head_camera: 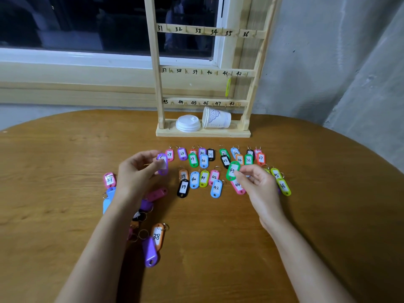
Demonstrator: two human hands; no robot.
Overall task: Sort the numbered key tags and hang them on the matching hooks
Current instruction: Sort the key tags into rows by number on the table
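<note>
Several coloured numbered key tags lie in rows on the wooden table [218,226] in front of a wooden hook rack [205,72] marked 31 to 48. A yellow-green tag [228,86] hangs on hook 41. My left hand [136,171] pinches a purple tag [162,164] just above the table, left of the rows. My right hand [258,182] pinches a green tag marked 43 [232,171] over the right end of the lower row. An unsorted heap of tags [142,211] lies under my left forearm, with an orange 38 tag [157,236] at its near end.
On the rack's base stand a stack of white cup lids [188,123] and a tipped paper cup [216,118]. A window sill runs behind the table and a concrete wall [328,62] rises at the right. A pink tag [109,179] lies far left.
</note>
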